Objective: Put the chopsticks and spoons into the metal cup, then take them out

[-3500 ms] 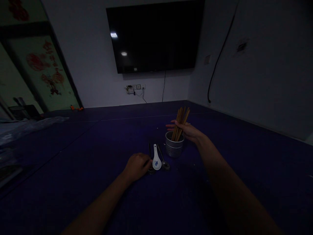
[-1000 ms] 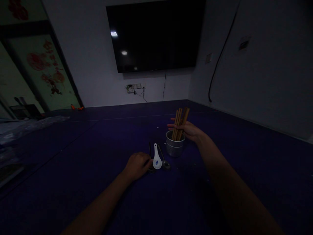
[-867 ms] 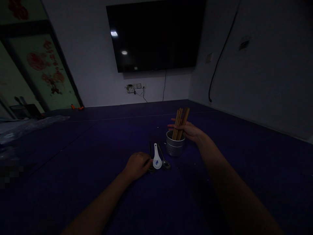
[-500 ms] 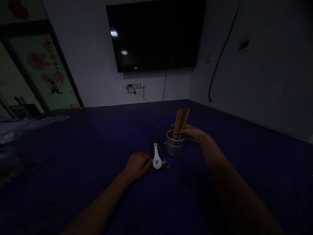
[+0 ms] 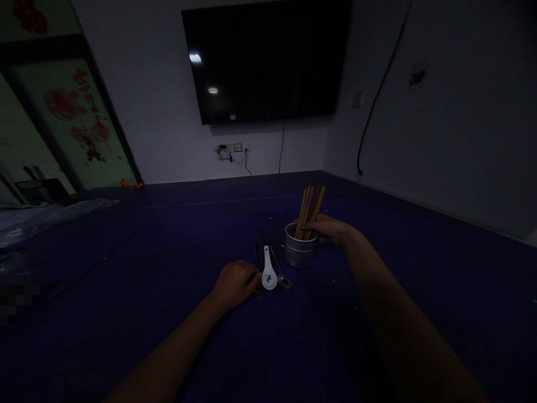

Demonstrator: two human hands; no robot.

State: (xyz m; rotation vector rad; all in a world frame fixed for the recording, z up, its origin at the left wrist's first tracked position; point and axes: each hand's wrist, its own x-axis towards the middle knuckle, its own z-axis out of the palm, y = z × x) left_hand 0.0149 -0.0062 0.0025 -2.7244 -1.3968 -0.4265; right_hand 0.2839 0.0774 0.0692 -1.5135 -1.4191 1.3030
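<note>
Several wooden chopsticks (image 5: pixel 309 207) stand upright in a perforated metal holder (image 5: pixel 298 256), leaning slightly right. My right hand (image 5: pixel 329 226) closes around them just above the holder's rim, coming from the right. To the left of the holder, three spoons lie side by side with their handles pointing away. A white ceramic spoon (image 5: pixel 269 277) with a blue pattern is in the middle, and a metal spoon (image 5: pixel 284 281) lies to its right. My left hand (image 5: pixel 238 282) has its fingers curled over a dark spoon (image 5: pixel 260 291) on the left, partly hiding it.
The holder and spoons rest on a wide purple surface (image 5: pixel 176 263). Clear plastic sheeting (image 5: pixel 79 215) lies at the far left, with a small orange object (image 5: pixel 132 184) behind it. A large TV (image 5: pixel 268 61) hangs on the back wall, and a dark cable (image 5: pixel 380 92) runs down the right wall.
Hardly anything differs. Both hands, the chopsticks, the holder and the spoons keep their places; the view has shifted very slightly.
</note>
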